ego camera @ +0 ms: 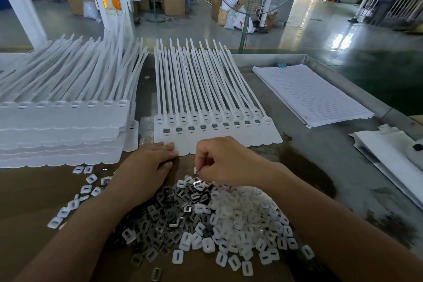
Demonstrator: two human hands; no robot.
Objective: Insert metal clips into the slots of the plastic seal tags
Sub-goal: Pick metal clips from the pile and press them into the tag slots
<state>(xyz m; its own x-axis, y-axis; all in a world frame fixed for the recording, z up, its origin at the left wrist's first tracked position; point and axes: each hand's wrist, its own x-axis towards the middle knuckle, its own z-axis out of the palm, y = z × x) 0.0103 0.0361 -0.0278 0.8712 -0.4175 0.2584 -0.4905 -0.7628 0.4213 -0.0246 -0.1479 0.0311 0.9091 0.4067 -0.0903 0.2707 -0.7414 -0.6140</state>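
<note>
We see the left hand (158, 155) lying flat with straight fingers on the near edge of the joined strip of seal tags (217, 137), at 12 o'clock from both hands. We judge it is there to keep the strip from sliding while its slots are filled. The right hand (219, 162) hovers just above the pile of metal clips (169, 215) at 6 o'clock, fingers curled, thumb and forefinger pinching a small piece (196, 170). We take it for a clip, though it is too small to tell. The grey clips and the white plastic caps (247, 220) lie heaped side by side on a cardboard sheet (27, 201), within easy reach. Most slots in the near row look dark, so probably already filled. At 9 o'clock a stack of tag strips (64, 130) waits on the tabletop (320, 149), and lined paper (313, 94) lies at 2 o'clock.
</note>
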